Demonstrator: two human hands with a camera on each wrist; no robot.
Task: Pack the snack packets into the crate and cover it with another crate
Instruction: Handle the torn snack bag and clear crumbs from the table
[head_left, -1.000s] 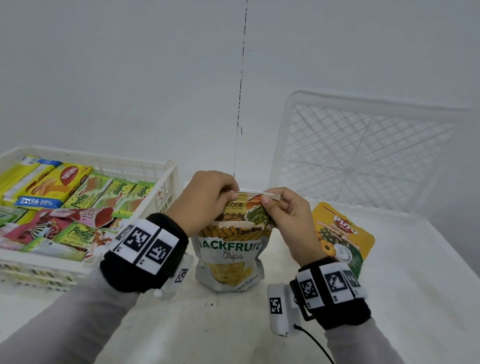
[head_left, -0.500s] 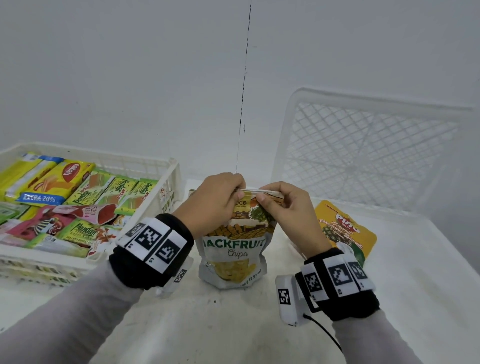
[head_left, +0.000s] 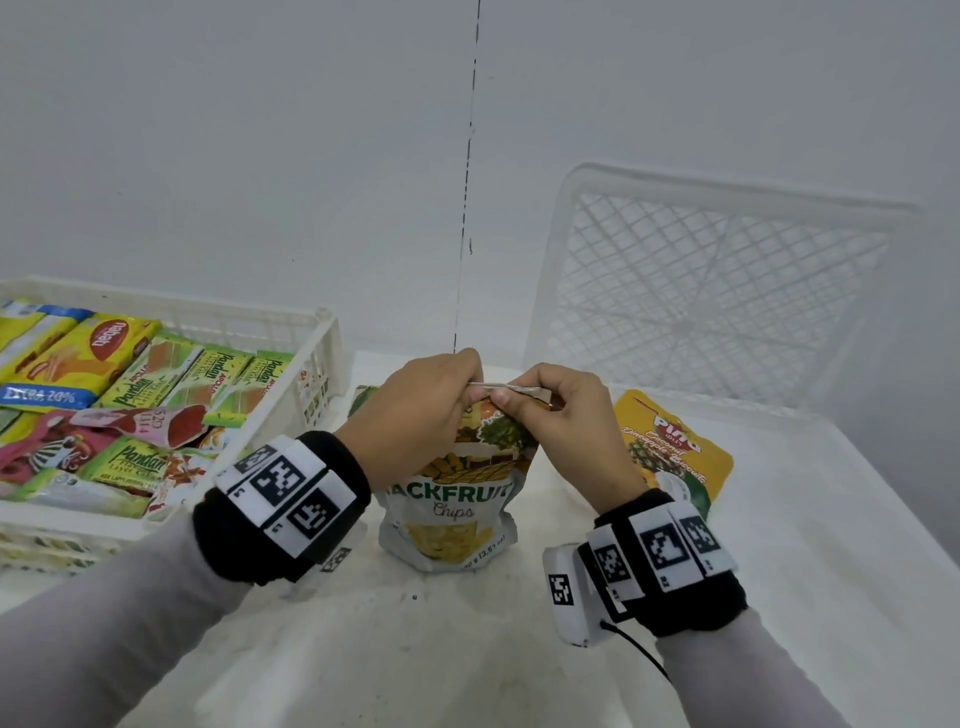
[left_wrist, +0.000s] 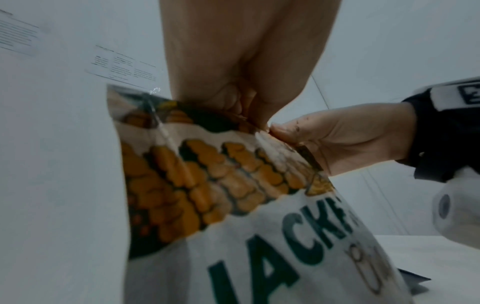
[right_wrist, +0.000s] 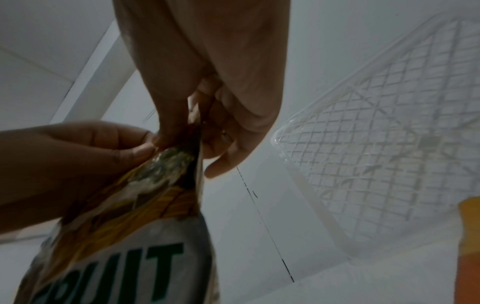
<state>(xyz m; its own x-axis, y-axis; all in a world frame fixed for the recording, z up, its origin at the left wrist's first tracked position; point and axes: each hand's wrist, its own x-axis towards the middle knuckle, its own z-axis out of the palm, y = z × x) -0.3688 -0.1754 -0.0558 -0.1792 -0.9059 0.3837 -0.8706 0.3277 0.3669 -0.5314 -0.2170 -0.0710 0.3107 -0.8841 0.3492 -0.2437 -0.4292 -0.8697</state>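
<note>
A jackfruit chips pouch (head_left: 452, 509) stands upright on the white table at the centre. My left hand (head_left: 415, 410) and my right hand (head_left: 550, 415) both pinch its top edge from either side, thumbs and fingers close together. In the left wrist view the pouch (left_wrist: 233, 195) fills the frame, with the right hand (left_wrist: 337, 135) at its top corner. The right wrist view shows the pouch (right_wrist: 145, 226) pinched from below. The white crate (head_left: 322, 338) at the left holds several snack packets. A second white crate (head_left: 727, 291) leans upright against the wall at the right.
A yellow pineapple biscuit pouch (head_left: 675, 457) lies flat on the table right of my right hand, in front of the leaning crate. The table's right edge (head_left: 883, 519) runs diagonally near the wall. A dark seam (head_left: 467, 208) runs down the wall behind.
Both hands have crept closer together along the pouch's top edge and sit slightly higher. The pouch stays upright on the same spot.
</note>
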